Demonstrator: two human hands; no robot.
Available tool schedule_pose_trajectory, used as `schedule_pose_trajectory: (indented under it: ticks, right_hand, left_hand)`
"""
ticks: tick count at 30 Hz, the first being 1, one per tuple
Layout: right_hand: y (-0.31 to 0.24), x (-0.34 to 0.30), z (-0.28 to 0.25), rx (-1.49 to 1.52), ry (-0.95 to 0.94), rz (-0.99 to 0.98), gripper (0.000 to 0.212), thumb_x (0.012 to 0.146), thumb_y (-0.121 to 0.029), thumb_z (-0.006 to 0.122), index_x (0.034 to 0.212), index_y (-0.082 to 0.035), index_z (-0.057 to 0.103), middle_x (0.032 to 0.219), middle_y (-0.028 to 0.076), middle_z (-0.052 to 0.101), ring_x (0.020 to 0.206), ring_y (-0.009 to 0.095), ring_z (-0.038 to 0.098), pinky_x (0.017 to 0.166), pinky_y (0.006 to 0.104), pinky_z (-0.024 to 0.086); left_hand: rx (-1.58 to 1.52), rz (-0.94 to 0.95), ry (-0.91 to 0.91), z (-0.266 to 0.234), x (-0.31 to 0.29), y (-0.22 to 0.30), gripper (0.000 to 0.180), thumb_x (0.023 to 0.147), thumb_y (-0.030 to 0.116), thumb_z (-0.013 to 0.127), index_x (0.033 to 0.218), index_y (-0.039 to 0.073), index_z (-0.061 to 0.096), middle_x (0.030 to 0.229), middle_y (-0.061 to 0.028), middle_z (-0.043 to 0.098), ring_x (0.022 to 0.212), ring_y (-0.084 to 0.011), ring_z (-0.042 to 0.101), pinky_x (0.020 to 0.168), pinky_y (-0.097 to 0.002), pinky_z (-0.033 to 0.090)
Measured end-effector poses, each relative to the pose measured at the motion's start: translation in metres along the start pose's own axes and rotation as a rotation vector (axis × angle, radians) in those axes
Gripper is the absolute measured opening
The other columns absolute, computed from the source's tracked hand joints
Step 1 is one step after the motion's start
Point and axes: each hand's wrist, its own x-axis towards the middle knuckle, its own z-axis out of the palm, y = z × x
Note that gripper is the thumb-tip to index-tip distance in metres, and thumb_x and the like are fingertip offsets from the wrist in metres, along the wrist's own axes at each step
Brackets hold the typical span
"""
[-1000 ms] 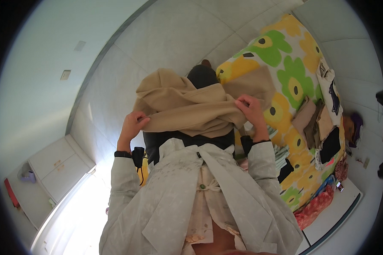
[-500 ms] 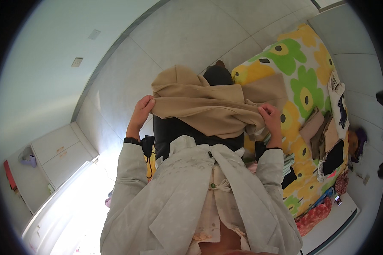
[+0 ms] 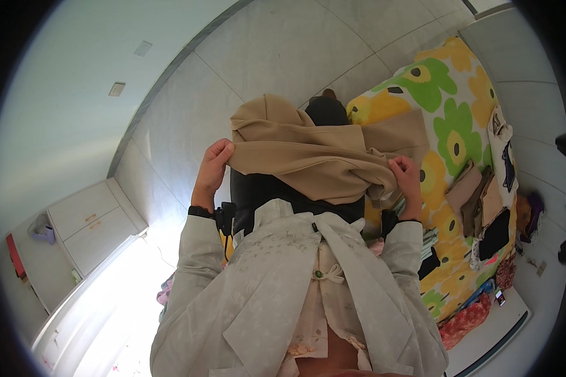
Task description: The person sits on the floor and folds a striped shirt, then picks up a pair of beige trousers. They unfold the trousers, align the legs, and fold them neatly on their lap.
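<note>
A tan garment (image 3: 314,157) of smooth, fairly thick cloth lies across my lap, over my dark trousers; its exact kind cannot be made out. The fingers of my left hand (image 3: 217,164) pinch its left edge. On the opposite side, my right hand (image 3: 407,179) grips a bunched edge between thumb and fingers. The cloth between the two hands is drawn out sideways in long folds. One flap at the far right rests on the flowered bedspread (image 3: 443,94).
On the bed to my right lie several folded clothes (image 3: 478,198), brown, tan and black. A red patterned cloth (image 3: 465,320) is by a white surface at the lower right. White drawers (image 3: 85,217) stand at the left, beside bright light. Pale floor tiles (image 3: 277,50) stretch ahead.
Both hands keep their hold on the tan garment, and its front strip looks slightly tauter and smoother. The whole scene has shifted slightly to the right.
</note>
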Motion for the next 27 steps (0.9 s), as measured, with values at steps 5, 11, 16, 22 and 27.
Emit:
schedule_pose_trajectory:
  ticks: [5,11,16,22,27]
  right_hand:
    - [-0.001,0.0,-0.002,0.004,0.002,-0.004,0.016,0.089,-0.017,0.065,0.082,-0.004,0.061,0.067,-0.006,0.054,0.06,0.002,0.045,0.054,0.0195,0.037]
    - [-0.01,-0.004,-0.004,0.038,0.015,-0.015,0.018,0.088,-0.018,0.065,0.08,-0.003,0.06,0.066,-0.005,0.052,0.061,0.003,0.044,0.054,0.0203,0.036]
    - [-0.018,-0.005,-0.002,0.083,0.016,0.023,0.019,0.087,-0.019,0.066,0.079,-0.003,0.061,0.066,-0.004,0.052,0.062,0.004,0.044,0.056,0.0221,0.037]
    - [-0.031,-0.01,-0.006,0.088,-0.027,0.047,0.017,0.085,-0.018,0.068,0.083,-0.002,0.063,0.069,-0.005,0.055,0.064,0.004,0.046,0.057,0.0214,0.038]
    - [-0.039,-0.009,-0.014,0.05,-0.211,0.042,0.016,0.081,-0.016,0.07,0.084,-0.001,0.065,0.069,-0.004,0.056,0.065,0.004,0.048,0.057,0.022,0.039]
  left_hand:
    - [0.101,0.003,0.032,0.004,0.0,0.004,0.016,0.095,0.021,0.054,0.088,0.008,0.059,0.082,0.0067,0.054,0.08,-0.0042,0.047,0.076,-0.021,0.037]
    - [0.248,0.034,0.113,0.012,-0.001,0.006,0.014,0.093,0.019,0.055,0.09,0.006,0.061,0.083,0.0065,0.056,0.082,-0.004,0.048,0.077,-0.0211,0.037]
    - [0.276,0.04,0.139,0.011,0.001,0.004,0.014,0.093,0.018,0.056,0.09,0.006,0.061,0.082,0.0067,0.056,0.081,-0.0043,0.048,0.076,-0.0214,0.037]
    - [0.309,0.004,0.187,0.005,0.004,-0.005,0.011,0.089,0.015,0.056,0.09,0.006,0.061,0.081,0.0062,0.055,0.08,-0.0052,0.047,0.074,-0.0214,0.036]
    - [0.531,-0.01,0.258,0.003,0.007,-0.011,0.012,0.088,0.014,0.054,0.091,0.003,0.06,0.08,0.0051,0.055,0.081,-0.0056,0.048,0.073,-0.0229,0.038]
